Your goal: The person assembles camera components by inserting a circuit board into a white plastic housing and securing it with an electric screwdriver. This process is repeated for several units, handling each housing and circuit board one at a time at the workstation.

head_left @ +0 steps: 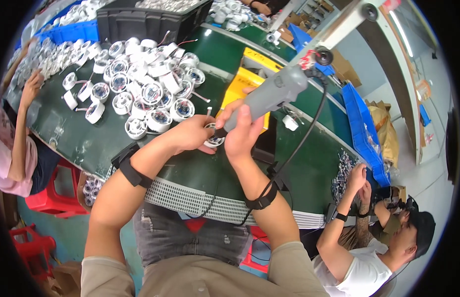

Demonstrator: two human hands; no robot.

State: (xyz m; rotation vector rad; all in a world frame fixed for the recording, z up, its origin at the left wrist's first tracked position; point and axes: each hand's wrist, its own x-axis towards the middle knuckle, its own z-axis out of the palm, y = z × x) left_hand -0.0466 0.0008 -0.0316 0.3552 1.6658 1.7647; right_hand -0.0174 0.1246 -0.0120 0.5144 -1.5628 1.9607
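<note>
A long green workbench [81, 133] runs through a workshop, red plastic stools [54, 198] beside it; blue bins [361, 123] line the far edge (cardboard boxes [383, 123] behind, seemingly), under a ceiling strip light [401, 32].

Hands — screwdriver [269, 96] over white housing [213, 140]

My right hand [242, 133] grips a matt grey plastic electric screwdriver [269, 96]; my left hand [192, 133] holds a glossy white plastic round housing [213, 141] over the smooth green table mat [86, 138].
</note>
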